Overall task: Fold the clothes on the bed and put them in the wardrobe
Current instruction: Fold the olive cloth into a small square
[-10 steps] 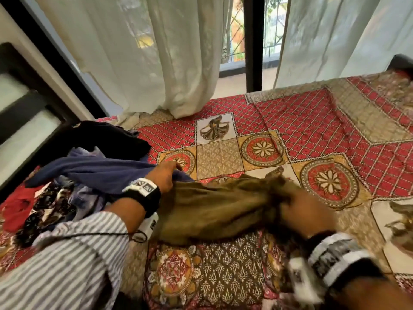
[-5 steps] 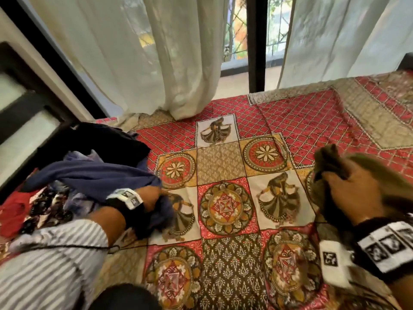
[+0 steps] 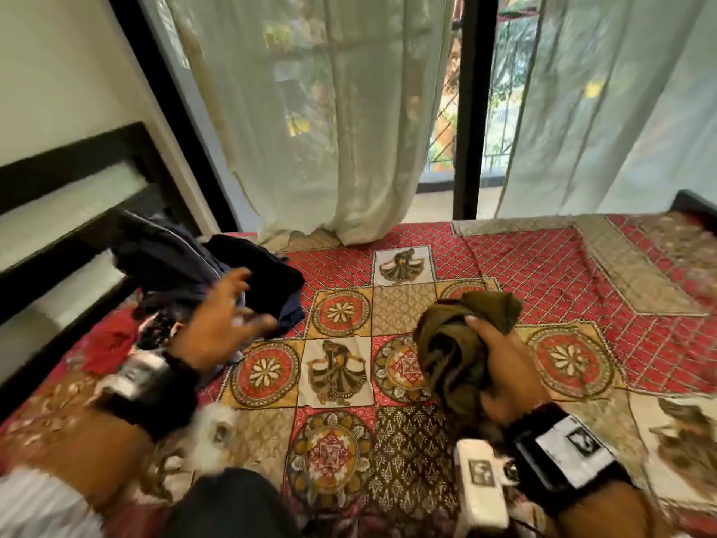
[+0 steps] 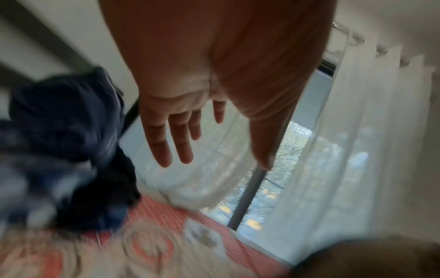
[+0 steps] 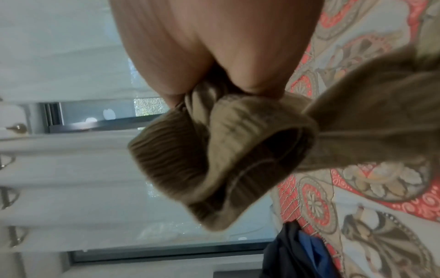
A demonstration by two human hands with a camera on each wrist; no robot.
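Head view: the right hand (image 3: 500,366) grips a bunched olive garment (image 3: 454,343) above the patterned bedspread (image 3: 582,273); the left hand (image 3: 217,324), blurred, fingers spread and empty, hovers beside the pile of dark clothes (image 3: 186,266).
Left wrist view: fingers (image 4: 166,135) straight and apart, holding nothing; the navy clothes (image 4: 66,131) lie below on the left.
Right wrist view: fingers out of sight behind the palm, which is closed round the garment's ribbed hem (image 5: 166,161).
Doing it well: probably bring the free hand to the hem, shake the garment out, then lay it flat on bare bedspread before folding.
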